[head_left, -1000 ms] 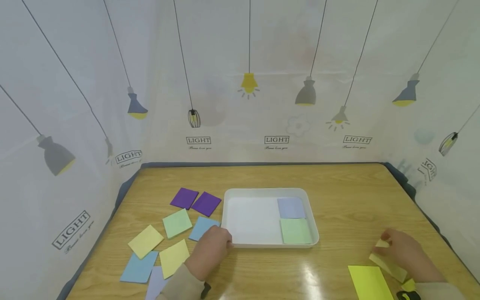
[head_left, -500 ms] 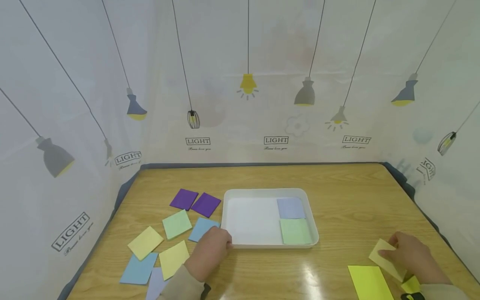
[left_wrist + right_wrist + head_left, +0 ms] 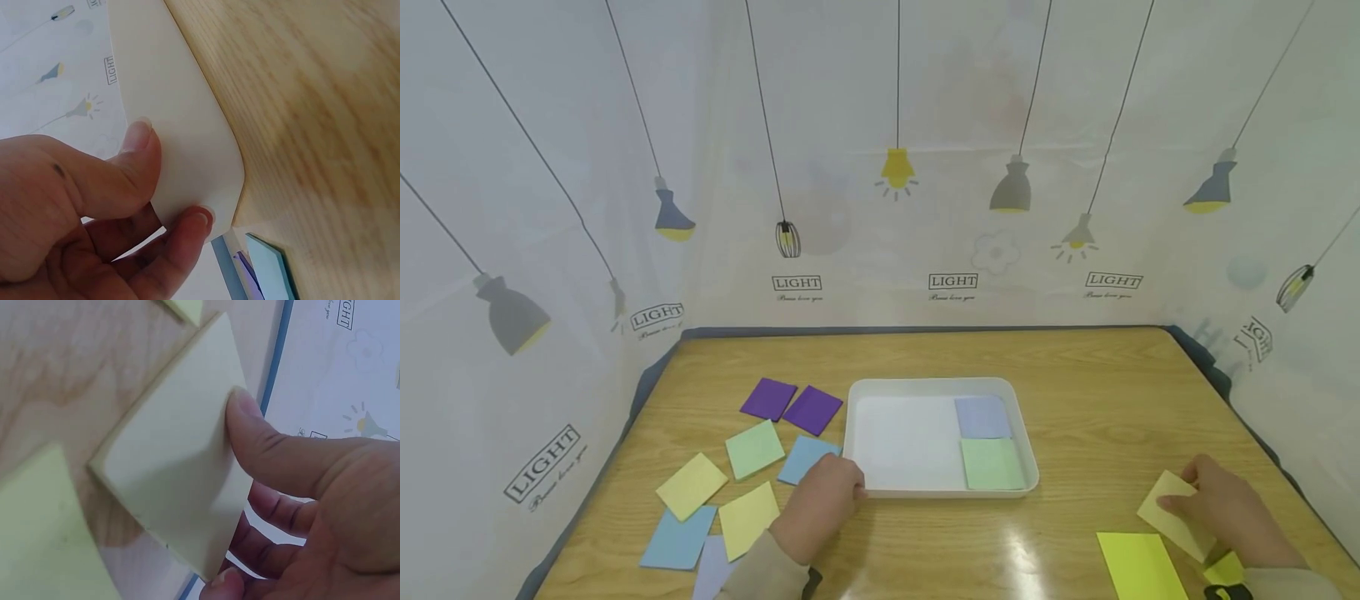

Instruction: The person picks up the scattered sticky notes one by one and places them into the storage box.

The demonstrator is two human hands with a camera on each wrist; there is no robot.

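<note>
My left hand holds the near-left corner of a white tray. In the left wrist view the thumb and fingers curl round the tray wall. A pale purple sticky note pad and a pale green one lie along the tray's right side. At the right of the table my right hand pinches a pale yellow sticky note pad, thumb on its face and fingers behind. This pad is tilted. A bright yellow pad lies just left of that hand.
Left of the tray lie two dark purple pads, a green pad, pale yellow pads, blue pads and a lilac pad, some overlapping. A printed cloth stands behind the table.
My right hand has shifted its grip on the pale yellow pad, and more of the pad's face now shows. My left hand and the tray have stayed in place.
</note>
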